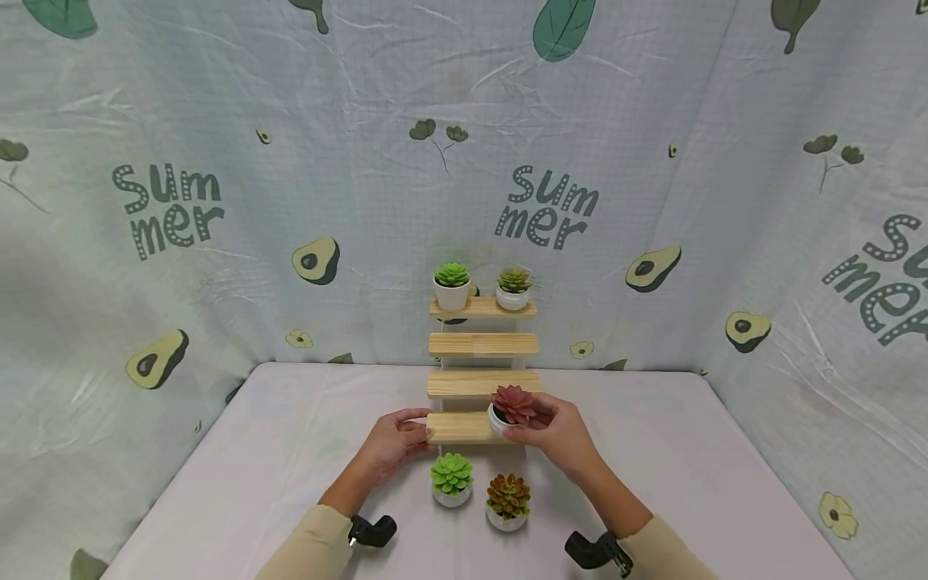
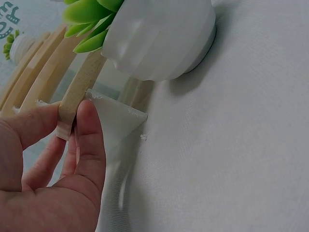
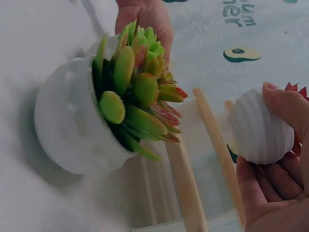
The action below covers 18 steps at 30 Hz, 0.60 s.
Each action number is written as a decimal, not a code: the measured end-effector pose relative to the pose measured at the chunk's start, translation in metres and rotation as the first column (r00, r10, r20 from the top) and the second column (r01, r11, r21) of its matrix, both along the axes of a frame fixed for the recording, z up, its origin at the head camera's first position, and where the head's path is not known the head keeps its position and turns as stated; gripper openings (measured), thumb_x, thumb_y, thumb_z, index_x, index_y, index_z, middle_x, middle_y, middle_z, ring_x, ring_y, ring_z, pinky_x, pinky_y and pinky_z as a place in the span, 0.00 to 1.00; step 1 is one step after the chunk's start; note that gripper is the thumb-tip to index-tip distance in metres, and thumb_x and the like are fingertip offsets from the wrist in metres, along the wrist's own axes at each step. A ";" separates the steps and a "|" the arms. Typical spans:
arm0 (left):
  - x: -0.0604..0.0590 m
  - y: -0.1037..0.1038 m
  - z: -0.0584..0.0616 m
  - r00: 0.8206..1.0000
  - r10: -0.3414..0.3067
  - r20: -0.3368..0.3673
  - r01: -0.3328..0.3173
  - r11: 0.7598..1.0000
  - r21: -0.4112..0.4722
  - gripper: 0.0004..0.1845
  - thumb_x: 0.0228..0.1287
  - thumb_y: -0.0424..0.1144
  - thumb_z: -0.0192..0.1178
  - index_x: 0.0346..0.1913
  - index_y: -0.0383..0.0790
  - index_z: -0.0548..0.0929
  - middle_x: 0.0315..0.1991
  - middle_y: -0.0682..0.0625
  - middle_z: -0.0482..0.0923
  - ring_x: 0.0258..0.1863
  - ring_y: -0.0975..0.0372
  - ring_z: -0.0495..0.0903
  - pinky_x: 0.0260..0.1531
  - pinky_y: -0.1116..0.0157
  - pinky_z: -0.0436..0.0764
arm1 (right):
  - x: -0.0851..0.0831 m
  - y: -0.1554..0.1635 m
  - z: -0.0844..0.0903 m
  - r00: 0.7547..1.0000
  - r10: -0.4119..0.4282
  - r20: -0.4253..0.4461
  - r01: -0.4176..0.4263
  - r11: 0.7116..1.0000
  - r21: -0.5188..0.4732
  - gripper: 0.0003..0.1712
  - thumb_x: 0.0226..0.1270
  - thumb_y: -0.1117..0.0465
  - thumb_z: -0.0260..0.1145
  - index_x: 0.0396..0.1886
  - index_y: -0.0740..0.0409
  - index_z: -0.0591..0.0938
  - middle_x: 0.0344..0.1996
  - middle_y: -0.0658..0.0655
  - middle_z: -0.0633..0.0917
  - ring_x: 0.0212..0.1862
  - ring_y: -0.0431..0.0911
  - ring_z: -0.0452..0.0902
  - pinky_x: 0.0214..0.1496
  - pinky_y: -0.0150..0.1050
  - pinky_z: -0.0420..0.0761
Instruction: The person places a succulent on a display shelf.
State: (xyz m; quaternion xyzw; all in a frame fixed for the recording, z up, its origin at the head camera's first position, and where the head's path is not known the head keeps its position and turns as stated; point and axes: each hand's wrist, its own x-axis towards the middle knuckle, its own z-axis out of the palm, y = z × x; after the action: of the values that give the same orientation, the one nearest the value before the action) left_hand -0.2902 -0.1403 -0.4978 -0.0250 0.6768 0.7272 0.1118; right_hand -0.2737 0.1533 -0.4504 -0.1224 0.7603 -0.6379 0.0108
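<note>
Red plant point(image 1: 513, 404) is being gripped by the right hand point(image 1: 562, 435), left hand point(image 1: 395, 441) is pinching the stand point(image 1: 483, 345); honestly, a tug could be toppling the top pots point(image 1: 453, 296).

The end of a pale wooden slat point(image 2: 77, 92) is pinched between the thumb and fingers of the left hand point(image 2: 63, 191). To the right of the hand and apart from it, a ribbed white pot point(image 2: 164, 38) is seen, cut off by the view's edge, with pointed bright green leaves point(image 2: 91, 19) spread over its rim; part of the slat is hidden behind it. Beneath the slat, a translucent support point(image 2: 116, 111) is shown. On the far side, further slats point(image 2: 50, 72) are ranged roughly parallel, with a small potted plant point(image 2: 20, 47) placed near the farthest. A patterned backdrop point(image 2: 43, 12) is glimpsed beyond; the near side is covered by whitish cloth point(image 2: 231, 145).
</note>
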 end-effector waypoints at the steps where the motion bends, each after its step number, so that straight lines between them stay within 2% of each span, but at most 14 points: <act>1: 0.000 0.000 0.000 1.000 0.002 0.000 -0.002 1.000 -0.001 0.25 0.70 0.25 0.61 0.69 0.26 0.72 0.45 0.40 0.84 0.38 0.59 0.86 0.44 0.61 0.90 | -0.001 -0.002 0.001 1.000 -0.007 -0.003 0.007 1.000 0.009 0.37 0.51 0.60 0.84 0.62 0.60 0.82 0.58 0.61 0.85 0.56 0.42 0.85 0.54 0.30 0.86; 5: -0.001 0.000 -0.001 1.000 0.005 0.003 -0.005 1.000 -0.001 0.25 0.70 0.25 0.61 0.68 0.27 0.73 0.45 0.41 0.84 0.38 0.59 0.86 0.44 0.61 0.90 | -0.004 -0.007 0.007 1.000 -0.003 -0.004 0.003 1.000 0.016 0.36 0.51 0.60 0.84 0.62 0.60 0.82 0.58 0.61 0.86 0.57 0.44 0.84 0.55 0.30 0.86; 11: -0.001 0.001 -0.003 1.000 0.002 0.003 -0.002 1.000 0.003 0.25 0.70 0.25 0.61 0.68 0.27 0.73 0.44 0.41 0.84 0.38 0.59 0.86 0.43 0.62 0.90 | -0.011 -0.013 0.014 0.999 0.037 0.002 -0.037 0.999 -0.015 0.35 0.52 0.62 0.83 0.61 0.61 0.82 0.55 0.61 0.87 0.52 0.42 0.86 0.49 0.29 0.87; 18: -0.002 0.001 -0.002 1.000 0.010 0.010 -0.010 1.000 0.008 0.25 0.70 0.25 0.61 0.68 0.27 0.73 0.44 0.41 0.84 0.38 0.59 0.87 0.43 0.62 0.90 | -0.022 -0.021 0.020 0.999 0.045 -0.018 -0.045 0.999 -0.005 0.35 0.53 0.62 0.83 0.63 0.60 0.82 0.57 0.62 0.86 0.53 0.43 0.86 0.49 0.29 0.87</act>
State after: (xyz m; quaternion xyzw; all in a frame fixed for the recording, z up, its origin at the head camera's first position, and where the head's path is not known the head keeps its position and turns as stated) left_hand -0.2922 -0.1391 -0.4996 -0.0315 0.6730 0.7305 0.1113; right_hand -0.2960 0.1327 -0.4309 -0.1450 0.7558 -0.6383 0.0181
